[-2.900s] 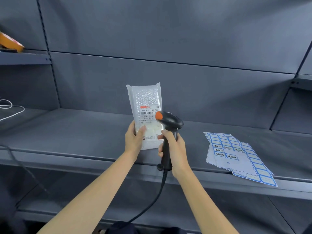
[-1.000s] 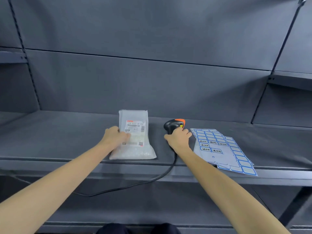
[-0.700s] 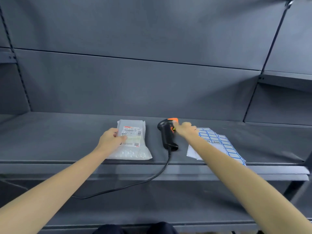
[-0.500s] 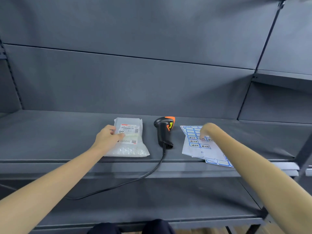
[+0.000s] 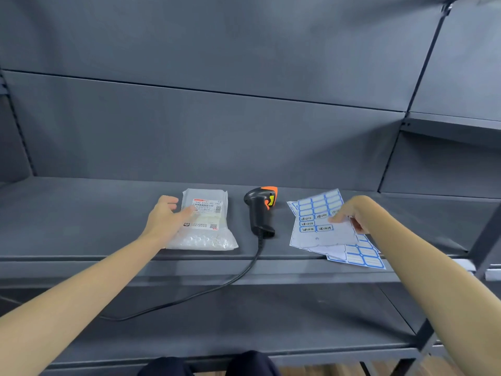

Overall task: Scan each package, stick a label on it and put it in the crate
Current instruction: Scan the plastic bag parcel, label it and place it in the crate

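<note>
On shelf point(image 5: 81, 213), near front edge: package point(image 5: 206, 226) lay flat, long axis front-to-back, left hand point(image 5: 165, 221) resting open on it. Scanner point(image 5: 260, 210) lay between. Right hand point(image 5: 352, 213) pinched at label sheet point(image 5: 317, 234), right of package. Crate unseen.

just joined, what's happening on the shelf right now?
A person is partway through labelling a package. The left hand rests on the bubble-wrap package, which lies flat on the grey shelf. The barcode scanner lies on the shelf between the package and the label sheets, held by neither hand. The right hand is at the top sheet, its fingers on a label, apparently picking one off. No crate is in view.
</note>
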### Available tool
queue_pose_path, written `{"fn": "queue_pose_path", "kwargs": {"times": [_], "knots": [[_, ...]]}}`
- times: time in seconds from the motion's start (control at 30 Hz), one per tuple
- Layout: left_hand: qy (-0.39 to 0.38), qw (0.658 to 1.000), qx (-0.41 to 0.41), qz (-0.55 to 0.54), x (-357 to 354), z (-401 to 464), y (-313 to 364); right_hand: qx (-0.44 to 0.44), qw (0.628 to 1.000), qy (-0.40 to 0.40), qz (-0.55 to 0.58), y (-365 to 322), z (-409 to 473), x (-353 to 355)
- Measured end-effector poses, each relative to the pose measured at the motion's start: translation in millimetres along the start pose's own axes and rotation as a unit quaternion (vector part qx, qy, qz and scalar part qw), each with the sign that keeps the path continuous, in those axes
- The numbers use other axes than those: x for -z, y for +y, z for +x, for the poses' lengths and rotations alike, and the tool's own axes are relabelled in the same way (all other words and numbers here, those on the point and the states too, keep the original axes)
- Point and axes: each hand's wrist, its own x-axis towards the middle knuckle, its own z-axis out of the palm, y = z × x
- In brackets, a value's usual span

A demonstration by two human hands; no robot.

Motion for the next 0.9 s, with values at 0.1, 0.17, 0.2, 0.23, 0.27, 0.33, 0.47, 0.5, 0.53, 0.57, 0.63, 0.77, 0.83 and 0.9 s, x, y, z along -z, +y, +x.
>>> {"fn": "queue_pose_path", "kwargs": {"times": [0.1,0.17,0.2,0.23,0.27,0.33,0.47,0.5,0.53,0.57,0.63,0.77,0.83,0.9], "knots": [[0.021,0.999,-0.015,-0.029,-0.9,-0.9,9.7,0.061,0.988,0.018,0.143,-8.8,13.8,11.1],[0.032,0.997,-0.045,-0.061,-1.5,-4.4,21.7,0.136,0.965,0.081,0.21,-21.9,4.2,19.1],[0.037,0.994,-0.06,-0.085,-2.2,-7.0,29.2,0.18,0.95,0.097,0.237,-30.0,-12.0,20.5],[0.039,0.99,-0.073,-0.111,-3.0,-9.6,37.0,0.222,0.933,0.101,0.266,-39.0,-26.3,19.4],[0.034,0.987,-0.081,-0.135,-4.6,-11.8,44.8,0.262,0.915,0.095,0.293,-47.8,-43.4,15.8],[-0.009,0.98,-0.073,-0.184,-7.7,-15.3,57.5,0.331,0.875,0.057,0.349,-65.2,-76.1,2.0],[-0.122,0.933,0.024,-0.337,-13.4,-18.1,69.9,0.385,0.829,-0.064,0.401,-98.1,-121.2,-37.6],[-0.142,0.922,0.038,-0.359,-13.3,-19.6,71.3,0.387,0.828,-0.088,0.397,-104.4,-127.2,-48.6],[-0.157,0.916,0.045,-0.367,-13.0,-20.7,72.0,0.387,0.829,-0.102,0.391,-110.0,-130.5,-59.0],[-0.162,0.914,0.047,-0.369,-12.2,-20.9,71.3,0.386,0.831,-0.109,0.385,-114.4,-133.4,-68.9],[-0.151,0.915,0.049,-0.371,-8.4,-20.3,67.6,0.383,0.833,-0.113,0.383,-121.4,-132.5,-85.9],[-0.116,0.929,0.051,-0.348,-0.3,-15.5,56.7,0.403,0.844,-0.009,0.354,-128.7,-126.6,-111.5],[-0.104,0.932,0.042,-0.344,1.5,-12.9,52.7,0.437,0.838,0.111,0.307,-125.0,-125.8,-118.6],[-0.096,0.932,0.038,-0.346,2.3,-12.1,50.6,0.514,0.81,0.165,0.228,-119.0,-127.0,-122.6]]}}
